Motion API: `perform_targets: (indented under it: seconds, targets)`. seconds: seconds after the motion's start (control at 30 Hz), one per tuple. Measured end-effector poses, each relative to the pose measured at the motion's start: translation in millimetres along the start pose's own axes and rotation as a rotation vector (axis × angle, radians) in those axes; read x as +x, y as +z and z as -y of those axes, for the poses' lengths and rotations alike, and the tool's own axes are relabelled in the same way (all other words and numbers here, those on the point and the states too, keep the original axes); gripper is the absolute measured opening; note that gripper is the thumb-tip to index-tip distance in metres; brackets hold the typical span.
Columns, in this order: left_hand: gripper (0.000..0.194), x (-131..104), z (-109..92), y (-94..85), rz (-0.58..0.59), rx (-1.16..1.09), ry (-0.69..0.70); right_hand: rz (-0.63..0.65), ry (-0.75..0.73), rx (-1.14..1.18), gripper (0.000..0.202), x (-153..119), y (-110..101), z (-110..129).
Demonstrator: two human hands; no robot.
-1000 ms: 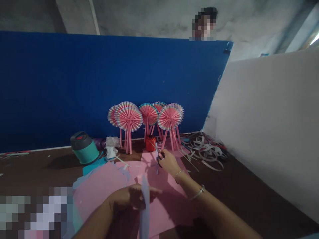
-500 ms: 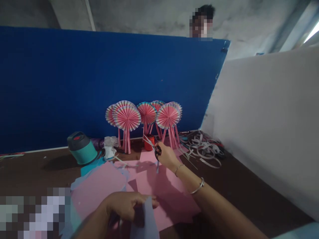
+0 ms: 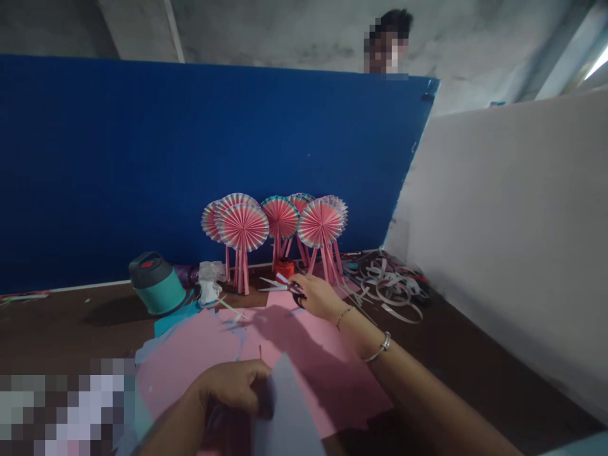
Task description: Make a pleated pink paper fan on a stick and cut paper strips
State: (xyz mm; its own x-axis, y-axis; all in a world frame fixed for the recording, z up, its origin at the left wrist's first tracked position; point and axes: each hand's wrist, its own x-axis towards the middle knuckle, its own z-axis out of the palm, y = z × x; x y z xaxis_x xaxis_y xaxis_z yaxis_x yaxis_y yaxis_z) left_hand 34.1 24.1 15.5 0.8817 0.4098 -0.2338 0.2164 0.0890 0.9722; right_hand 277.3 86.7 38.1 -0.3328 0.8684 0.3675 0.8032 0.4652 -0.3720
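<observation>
The right hand [image 3: 317, 296] grips the scissors [image 3: 274, 289] by their dark handles, the fingers curled about the loops; the blades stand apart and point toward the person's left, above the far end of the pink paper [image 3: 342, 367] and just in front of a red container [image 3: 285, 267]; the left hand [image 3: 237, 385] is closed on a pale sheet [image 3: 291, 411], pinching its left edge between thumb and fingers, though some of the fingers are hidden or blurred; the sheet tilts upward near the bottom of the view, in front of the pink paper and well apart from the scissors. A bracelet [image 3: 377, 348] circles the right forearm; to the left of the pink paper lies a stack of pink and pale-blue sheets [image 3: 190, 358], with a teal container [image 3: 161, 292] under a dark lid behind it, and a crumpled white wrapping [image 3: 210, 285] just beside that container; pleated pink paper fans [image 3: 243, 226] stand in a group before a blue panel [image 3: 190, 139]; curled paper strips [image 3: 396, 288] lie heaped to their right, near a white wall [image 3: 513, 221]; a person's head shows above the panel.
</observation>
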Motion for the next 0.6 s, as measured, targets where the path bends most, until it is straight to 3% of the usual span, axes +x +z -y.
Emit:
perform_targets:
  seconds: [0.07,0.13,0.27,0.4,0.47,0.6]
  targets:
    - [0.019,1.9,2.6,-0.4,-0.126,-0.139,-0.022,-0.001,0.070,0.189,0.033,0.2,11.5,-2.3]
    - [0.012,6.1,2.2,-1.9,-0.322,-0.279,0.009,-0.068,0.197,0.478,0.029,-0.3,19.2,-4.8]
    - [0.026,19.1,-2.3,-11.1,-0.764,-0.560,0.209,-0.165,0.421,0.989,0.041,-12.7,19.8,-0.3]
    - [0.030,25.9,-1.7,-24.7,-1.119,-0.741,0.400,-0.042,0.482,1.134,0.052,-39.3,18.2,17.4]
    - [0.029,24.4,-1.0,-29.3,-1.205,-0.764,0.404,0.053,0.491,1.165,0.051,-50.5,20.6,25.1]
    - [0.027,18.9,-0.3,-33.6,-1.248,-0.756,0.398,0.187,0.521,1.147,0.051,-59.1,26.2,30.3]
